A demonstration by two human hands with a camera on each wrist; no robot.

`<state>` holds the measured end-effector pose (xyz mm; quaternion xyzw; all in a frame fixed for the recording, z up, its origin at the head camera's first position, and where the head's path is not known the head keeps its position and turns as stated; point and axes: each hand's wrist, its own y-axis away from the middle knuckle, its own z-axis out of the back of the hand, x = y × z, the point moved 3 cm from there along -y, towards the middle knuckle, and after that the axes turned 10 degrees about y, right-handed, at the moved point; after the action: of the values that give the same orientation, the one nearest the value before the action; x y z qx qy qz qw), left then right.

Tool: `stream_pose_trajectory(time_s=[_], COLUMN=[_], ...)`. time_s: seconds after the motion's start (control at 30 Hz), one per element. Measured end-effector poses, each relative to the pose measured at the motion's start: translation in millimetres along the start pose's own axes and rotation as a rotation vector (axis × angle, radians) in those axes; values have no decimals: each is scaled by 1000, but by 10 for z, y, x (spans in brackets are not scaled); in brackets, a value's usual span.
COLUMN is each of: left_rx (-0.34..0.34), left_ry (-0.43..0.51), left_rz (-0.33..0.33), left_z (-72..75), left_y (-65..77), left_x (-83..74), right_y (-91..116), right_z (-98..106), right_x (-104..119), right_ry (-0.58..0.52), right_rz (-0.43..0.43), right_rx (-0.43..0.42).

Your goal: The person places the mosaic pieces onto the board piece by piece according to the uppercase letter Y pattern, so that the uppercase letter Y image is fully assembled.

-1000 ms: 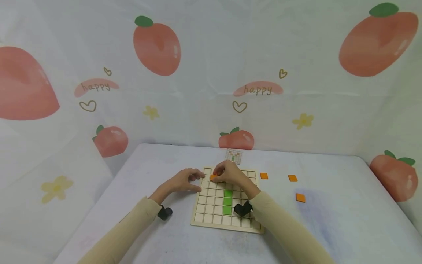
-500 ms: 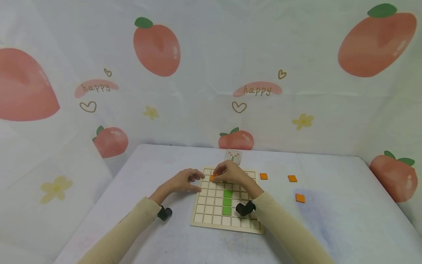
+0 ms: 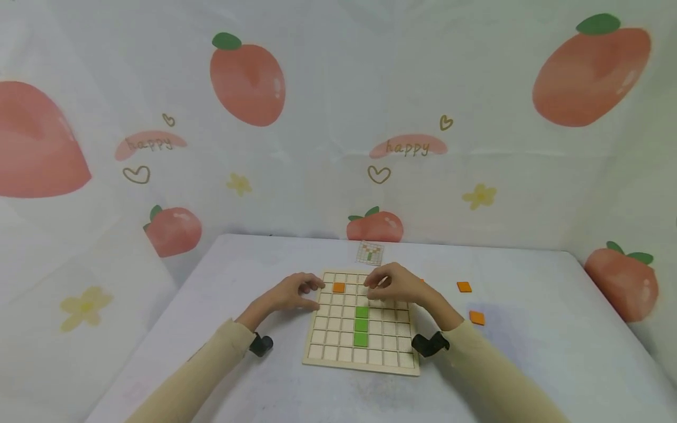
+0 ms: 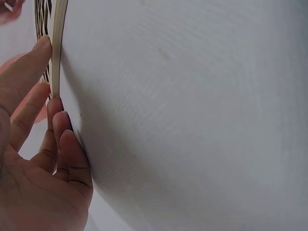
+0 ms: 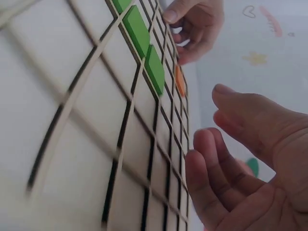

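Note:
A wooden grid board (image 3: 331, 336) lies on the table. One orange square tile (image 3: 338, 287) sits in a cell near its upper left corner, and a short column of green tiles (image 3: 361, 325) runs down its middle. My left hand (image 3: 292, 292) rests at the board's left edge. In the left wrist view, thumb and fingertips (image 4: 54, 105) touch that edge, spread apart along it. Over the upper right part of the board hovers my right hand (image 3: 398, 283), fingers loosely bent. The right wrist view shows nothing between its thumb and fingers (image 5: 205, 144).
Two orange tiles, a farther one (image 3: 464, 286) and a nearer one (image 3: 477, 317), lie right of the board. Another orange tile (image 3: 421, 281) is mostly hidden behind the right hand. Behind the board lies a small pattern card (image 3: 370, 253). A fruit-printed curtain (image 3: 312, 176) hangs behind the table.
My right hand has let go of the orange tile, which stays in its cell, and has moved to the right. The left hand keeps its place at the board's edge.

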<state>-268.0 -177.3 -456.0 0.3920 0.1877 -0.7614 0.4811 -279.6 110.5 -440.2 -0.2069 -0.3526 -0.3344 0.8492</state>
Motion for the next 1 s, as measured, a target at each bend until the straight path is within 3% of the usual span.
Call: stream_pose_trajectory(time_s=[0.17, 0.5, 0.67, 1.0], left_rx=[4, 0, 5, -3], left_ry=[-8, -11, 6, 13], left_rz=[-17, -26, -46, -37], left_z=[0, 13, 3, -10], left_y=[-4, 26, 18, -8], left_x=[25, 53, 33, 33], right_y=[282, 847, 1132, 1433], right_z=[194, 532, 640, 813], right_x=[-55, -190, -277, -436], right_ry=[2, 30, 43, 88], right_rz=[-60, -91, -160, -194], right_rx=[-3, -41, -65, -126])
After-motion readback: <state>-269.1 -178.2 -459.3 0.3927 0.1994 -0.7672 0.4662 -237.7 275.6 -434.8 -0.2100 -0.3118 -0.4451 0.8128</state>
